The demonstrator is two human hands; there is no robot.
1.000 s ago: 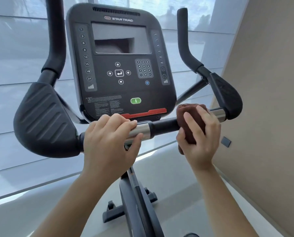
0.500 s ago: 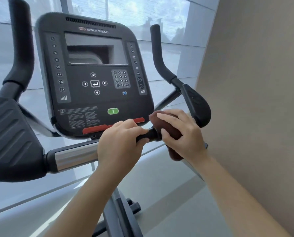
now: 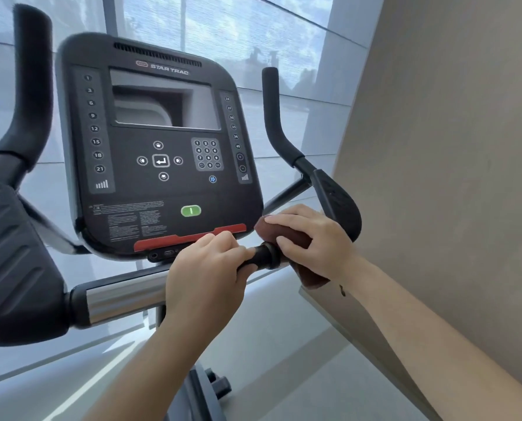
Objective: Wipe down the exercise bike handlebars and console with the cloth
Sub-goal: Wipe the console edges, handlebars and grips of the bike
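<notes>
Far left, big black elbow pad (image 3: pixel 13 262), ribbed, with the left upright grip (image 3: pixel 31 86) rising above it. Frosted window (image 3: pixel 253 41) behind everything. Chrome section of the handlebars (image 3: pixel 123 294) runs from the pad toward centre, passing under the console (image 3: pixel 159 183). Console is black and tilted toward the camera, with a dark screen (image 3: pixel 165 100) on top, a number keypad (image 3: pixel 207 154), a green button (image 3: pixel 190 211) and a red strip (image 3: pixel 190 237) along the bottom edge. Bike post (image 3: pixel 193 396) drops below, partly hidden by the left forearm. Left hand (image 3: pixel 205 278) is just under the red strip, fingers curled round the bar in a full grip, covering the inner end of the chrome. A short black piece of bar with a collar shows between the two hands. Brown cloth (image 3: pixel 276 230) is wrapped over the bar right of that collar, its tail hanging below. Right hand (image 3: pixel 314 241) sits on top of it, fingers bent over the cloth and clamping it to the bar; thumb not visible. Behind it, right elbow pad (image 3: pixel 342 205) nearly touches the knuckles, and the right upright grip (image 3: pixel 272 117) stands above. Beige wall (image 3: pixel 451 147) close on the right.
</notes>
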